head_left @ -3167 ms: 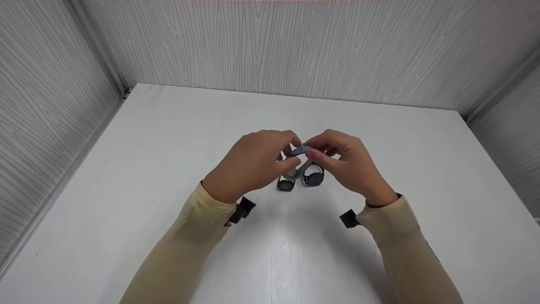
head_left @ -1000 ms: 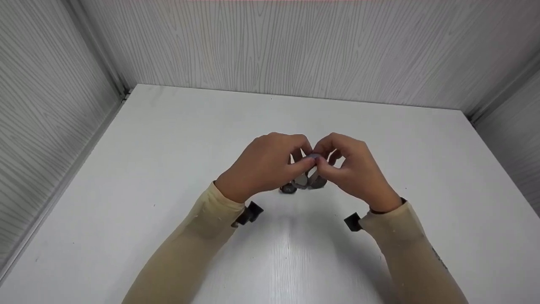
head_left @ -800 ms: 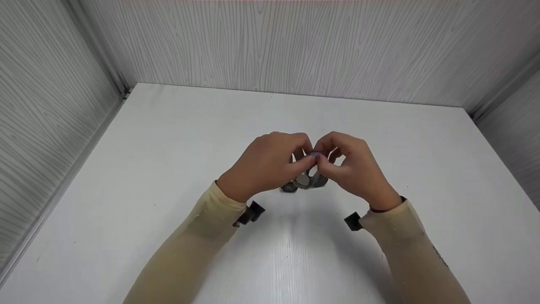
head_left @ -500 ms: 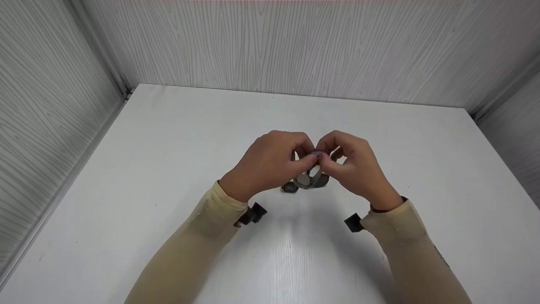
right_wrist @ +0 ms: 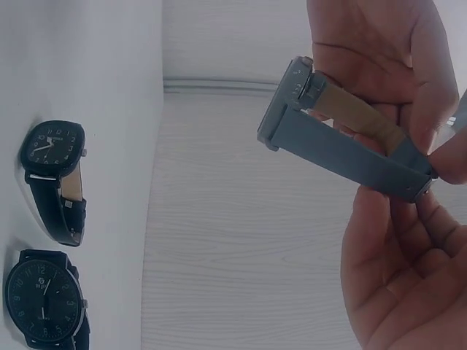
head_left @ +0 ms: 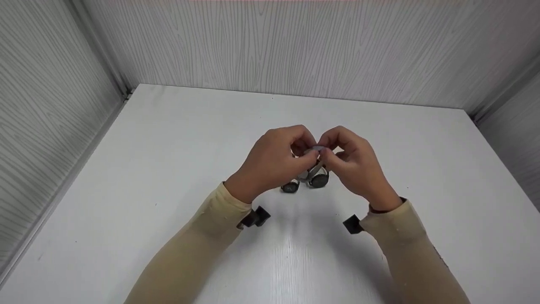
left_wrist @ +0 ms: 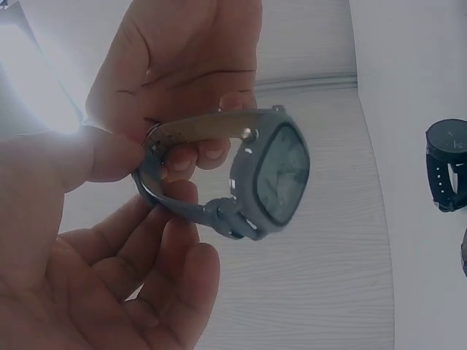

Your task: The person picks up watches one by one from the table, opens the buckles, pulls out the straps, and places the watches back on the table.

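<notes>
Both hands hold one wristwatch with a grey-blue strap (right_wrist: 350, 153) above the table. Its squarish dial (left_wrist: 283, 173) faces away from the fingers in the left wrist view. My left hand (head_left: 274, 158) pinches the strap between thumb and fingers. Opposite it, my right hand (head_left: 354, 158) also pinches the strap, and the thumbs nearly meet. The strap forms a loop whose ends come together at the fingertips; fingers partly cover the buckle area. Tan lining shows inside the strap.
Two dark watches rest on the white table (head_left: 211, 126): a squarish one (right_wrist: 55, 148) and a larger round one (right_wrist: 45, 299). They lie just below the hands in the head view. White wood-grain panels (head_left: 261, 46) enclose the table at the back and sides.
Both hands have shifted right since the oldest frame, still holding the strap. In the last half second they rose slightly, showing more of the watches below. Those watches stay in place.
</notes>
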Available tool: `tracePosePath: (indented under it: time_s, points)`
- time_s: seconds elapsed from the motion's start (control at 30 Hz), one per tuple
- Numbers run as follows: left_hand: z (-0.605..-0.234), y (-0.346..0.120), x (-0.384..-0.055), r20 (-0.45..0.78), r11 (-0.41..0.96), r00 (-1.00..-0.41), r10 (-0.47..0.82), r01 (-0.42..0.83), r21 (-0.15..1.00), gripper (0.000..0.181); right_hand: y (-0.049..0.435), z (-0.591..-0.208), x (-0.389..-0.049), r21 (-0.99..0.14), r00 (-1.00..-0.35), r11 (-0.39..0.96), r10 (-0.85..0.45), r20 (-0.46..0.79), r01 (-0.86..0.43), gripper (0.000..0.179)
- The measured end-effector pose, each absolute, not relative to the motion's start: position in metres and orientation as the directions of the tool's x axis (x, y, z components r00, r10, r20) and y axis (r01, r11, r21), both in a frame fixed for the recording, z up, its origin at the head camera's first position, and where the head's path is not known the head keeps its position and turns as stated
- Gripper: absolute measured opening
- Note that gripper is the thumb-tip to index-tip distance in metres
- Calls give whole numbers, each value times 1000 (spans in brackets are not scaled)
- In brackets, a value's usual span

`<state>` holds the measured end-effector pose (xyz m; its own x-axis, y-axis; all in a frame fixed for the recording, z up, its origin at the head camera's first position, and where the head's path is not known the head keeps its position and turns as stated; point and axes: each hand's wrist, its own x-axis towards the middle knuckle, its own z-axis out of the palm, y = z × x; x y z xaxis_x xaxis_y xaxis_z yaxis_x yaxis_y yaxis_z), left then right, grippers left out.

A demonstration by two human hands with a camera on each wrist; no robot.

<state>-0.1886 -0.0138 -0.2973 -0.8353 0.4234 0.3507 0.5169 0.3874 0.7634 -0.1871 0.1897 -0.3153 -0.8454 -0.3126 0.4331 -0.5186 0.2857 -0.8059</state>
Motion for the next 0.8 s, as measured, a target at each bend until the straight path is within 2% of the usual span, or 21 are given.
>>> tracePosePath:
  time_s: [0.13, 0.5, 0.8]
  points:
    - [-297, -14, -188, 350, 367, -834, 426, 513, 776, 8, 189, -316, -187, -837, -856, 238, -305, 417, -492, 8]
    - [-295, -17, -189, 361, 383, -834, 417, 521, 763, 10, 192, -318, -189, -838, -841, 192, -316, 440, -511, 8]
    - [-292, -18, -189, 363, 462, -824, 435, 550, 696, 12, 194, -315, -189, -777, -822, 295, -332, 463, -557, 8]
